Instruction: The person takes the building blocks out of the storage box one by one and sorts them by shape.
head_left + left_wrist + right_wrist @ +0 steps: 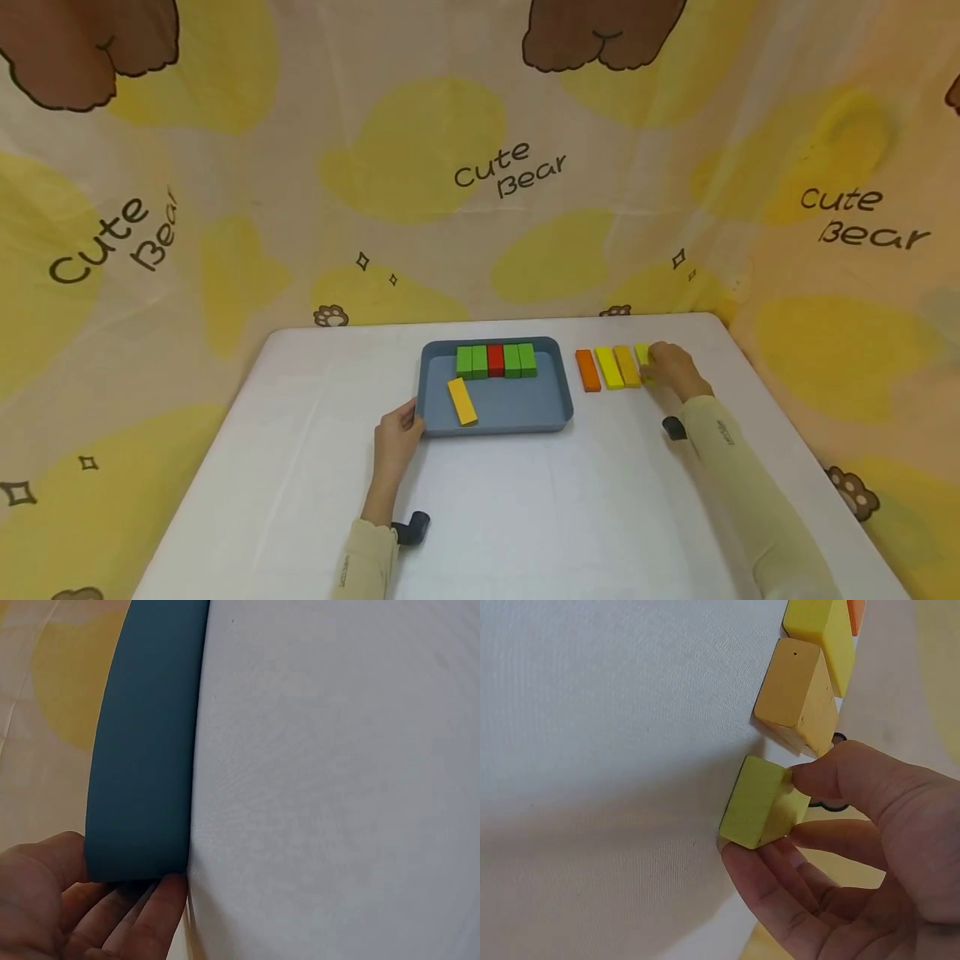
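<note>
My left hand (397,433) grips the front left corner of a blue-grey tray (558,423), thumb on the rim and fingers below it; in the left wrist view the tray's side wall (146,750) rises between them. Inside the tray, green blocks (471,362) stand in a row at the back with a red block (496,361) among them. A yellow-orange block (462,402) lies tilted in front of the row. Over on the right, my right hand (671,371) pinches a yellow-green block (750,802) between thumb and fingers.
Left of the right hand, an orange block (588,371), a yellow block (609,367) and a light orange block (627,367) lie side by side on the white table (525,517). A patterned cloth (420,250) hangs behind and along the sides.
</note>
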The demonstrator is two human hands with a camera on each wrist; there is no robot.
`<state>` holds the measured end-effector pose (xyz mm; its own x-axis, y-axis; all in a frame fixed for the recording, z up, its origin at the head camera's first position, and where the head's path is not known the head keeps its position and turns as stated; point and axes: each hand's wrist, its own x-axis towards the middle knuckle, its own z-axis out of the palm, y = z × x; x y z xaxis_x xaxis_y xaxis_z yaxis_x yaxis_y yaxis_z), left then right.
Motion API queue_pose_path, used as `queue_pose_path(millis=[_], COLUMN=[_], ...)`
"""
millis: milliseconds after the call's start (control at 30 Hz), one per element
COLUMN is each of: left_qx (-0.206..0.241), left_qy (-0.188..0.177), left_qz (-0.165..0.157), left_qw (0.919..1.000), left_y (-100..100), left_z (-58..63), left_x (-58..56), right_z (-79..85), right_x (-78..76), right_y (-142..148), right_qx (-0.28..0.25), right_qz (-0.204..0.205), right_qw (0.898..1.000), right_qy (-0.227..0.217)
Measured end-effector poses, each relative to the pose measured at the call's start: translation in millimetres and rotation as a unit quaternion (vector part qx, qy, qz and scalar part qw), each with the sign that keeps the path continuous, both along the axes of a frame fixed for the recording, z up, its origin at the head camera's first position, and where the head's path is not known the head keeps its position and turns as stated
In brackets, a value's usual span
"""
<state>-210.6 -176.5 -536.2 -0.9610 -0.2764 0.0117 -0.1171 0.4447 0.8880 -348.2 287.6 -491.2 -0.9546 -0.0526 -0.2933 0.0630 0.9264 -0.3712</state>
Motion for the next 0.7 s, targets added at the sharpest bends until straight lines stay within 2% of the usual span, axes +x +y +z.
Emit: queue_pose_path(millis=[200,467,700], left_qx=[-0.002,0.003,0.003], left_qy=[-0.005,0.001,0.003], left_qz=[0.005,0.004,0.004], left_qw=[1.0000,1.0000,1.0000], left_y=[-1.6,-2.2,-2.0], left_z=[-0.8,-3.1,-3.4], left_x=[-1.6,-2.7,-1.9], right_z=[1.3,1.1,-3.5], right_x=[-4.0,-4.0,-3.9], right_y=[-2.8,-1.0,0.7], right_qx=[0.014,-0.003,-0.009], right_qz=[0.004,-0.036,-0.025], right_qw=[1.000,0.999,0.999], right_qy=[-0.008,-0.041,-0.033])
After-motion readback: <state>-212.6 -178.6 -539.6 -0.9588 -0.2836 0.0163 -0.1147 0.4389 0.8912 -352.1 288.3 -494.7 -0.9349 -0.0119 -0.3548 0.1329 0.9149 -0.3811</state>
